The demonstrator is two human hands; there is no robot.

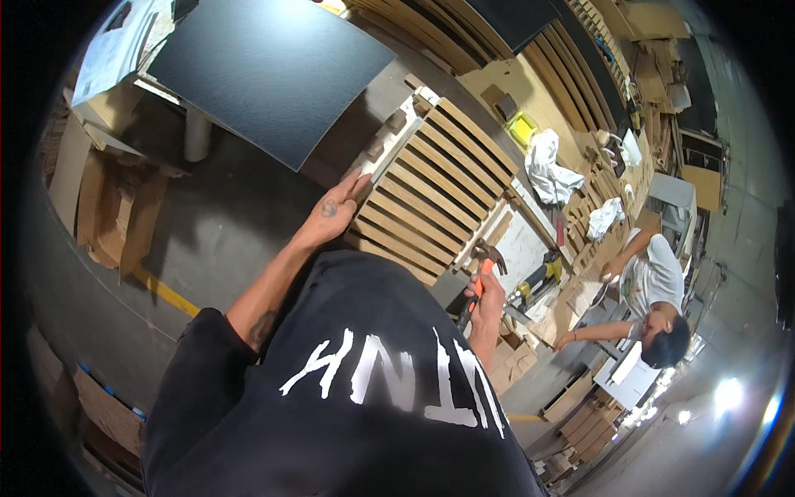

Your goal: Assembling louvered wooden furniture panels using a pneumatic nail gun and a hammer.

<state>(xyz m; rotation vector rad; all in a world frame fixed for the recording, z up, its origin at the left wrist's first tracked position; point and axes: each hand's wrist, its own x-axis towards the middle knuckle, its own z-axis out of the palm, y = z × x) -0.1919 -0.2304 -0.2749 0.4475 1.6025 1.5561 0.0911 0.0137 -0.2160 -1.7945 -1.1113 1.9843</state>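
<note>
A slatted wooden panel made of several parallel strips lies on a workbench in front of me. My left hand rests flat against its left edge, fingers spread. My right hand is closed around the orange handle of a claw hammer, whose metal head sits just off the panel's near right corner. My black shirt hides the lower part of the bench.
A large black sheet lies on a table to the left. Cardboard pieces lean near the concrete floor with a yellow line. White rags lie on the bench. Another person in a white shirt works at the right.
</note>
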